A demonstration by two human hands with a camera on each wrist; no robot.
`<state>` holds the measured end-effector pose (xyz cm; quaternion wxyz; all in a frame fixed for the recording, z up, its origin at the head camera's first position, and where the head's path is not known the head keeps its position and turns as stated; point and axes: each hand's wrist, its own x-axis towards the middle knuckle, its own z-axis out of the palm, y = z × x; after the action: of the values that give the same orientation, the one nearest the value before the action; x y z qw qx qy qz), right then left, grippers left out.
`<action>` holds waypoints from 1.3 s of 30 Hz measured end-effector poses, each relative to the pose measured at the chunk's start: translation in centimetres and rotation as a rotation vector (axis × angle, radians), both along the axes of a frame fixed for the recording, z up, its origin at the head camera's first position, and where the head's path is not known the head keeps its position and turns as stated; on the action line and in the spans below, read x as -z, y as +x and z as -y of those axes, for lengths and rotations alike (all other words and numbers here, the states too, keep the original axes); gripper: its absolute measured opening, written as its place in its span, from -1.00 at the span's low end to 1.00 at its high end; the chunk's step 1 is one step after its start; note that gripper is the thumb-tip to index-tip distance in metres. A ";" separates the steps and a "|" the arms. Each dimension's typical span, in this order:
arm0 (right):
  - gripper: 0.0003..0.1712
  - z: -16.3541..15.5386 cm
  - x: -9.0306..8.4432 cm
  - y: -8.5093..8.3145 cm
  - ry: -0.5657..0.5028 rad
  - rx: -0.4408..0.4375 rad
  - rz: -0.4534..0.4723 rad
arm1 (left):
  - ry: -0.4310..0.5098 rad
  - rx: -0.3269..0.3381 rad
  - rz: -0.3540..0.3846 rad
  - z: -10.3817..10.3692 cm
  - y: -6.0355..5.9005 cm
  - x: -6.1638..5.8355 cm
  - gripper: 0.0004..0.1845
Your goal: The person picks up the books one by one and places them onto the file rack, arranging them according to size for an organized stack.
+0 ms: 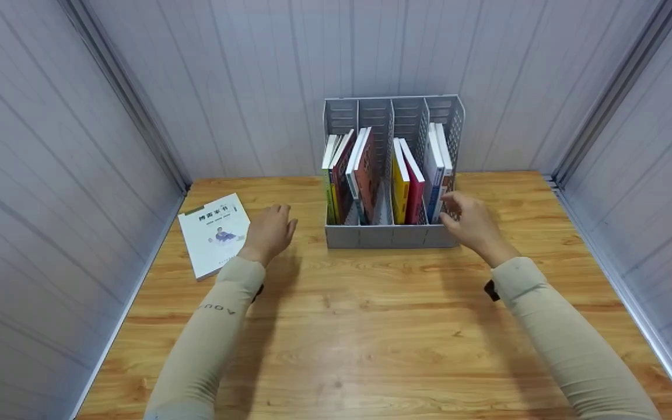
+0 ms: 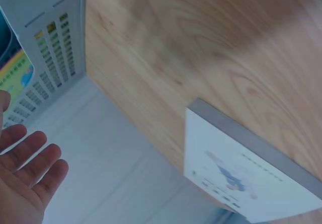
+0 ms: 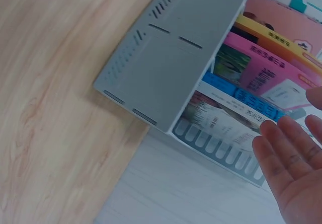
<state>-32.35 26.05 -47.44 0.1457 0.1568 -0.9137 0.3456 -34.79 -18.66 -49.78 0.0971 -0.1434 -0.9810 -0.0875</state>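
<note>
Both grips empty, fingers relaxed: right hand (image 1: 471,221) beside the filled file rack (image 1: 392,236); white book (image 1: 214,232) at 9 o'clock unshelved, near left hand (image 1: 269,230).

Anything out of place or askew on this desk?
One white book lies flat on the table by the left hand, outside the gray rack. The books in the rack lean instead of standing straight. No damage shows.

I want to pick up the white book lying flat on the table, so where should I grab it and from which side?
Take the white book by its right long edge, the one nearest the left hand. It lies flat, cover up, so fingers cannot close around it from above. Probably slide the fingertips under that edge with the thumb on the cover. The wall crowds its left side, so approach from the right.
</note>
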 end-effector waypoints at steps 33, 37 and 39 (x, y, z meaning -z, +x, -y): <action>-0.46 1.5 5.2 -1.6 0.309 -0.052 0.068 | 0.065 -0.374 0.235 13.4 2.8 3.4 -0.37; -0.46 1.6 5.4 -1.8 0.313 -0.041 0.091 | 0.102 -0.463 0.286 14.0 3.1 3.8 -0.30; -0.47 1.8 5.6 -1.9 0.322 -0.037 0.103 | 0.128 -0.509 0.308 14.2 3.3 4.1 -0.29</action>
<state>-34.22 24.29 -53.00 0.0655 0.1768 -0.9604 0.2051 -31.51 -32.89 -53.88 -0.0253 0.1285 -0.9811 -0.1426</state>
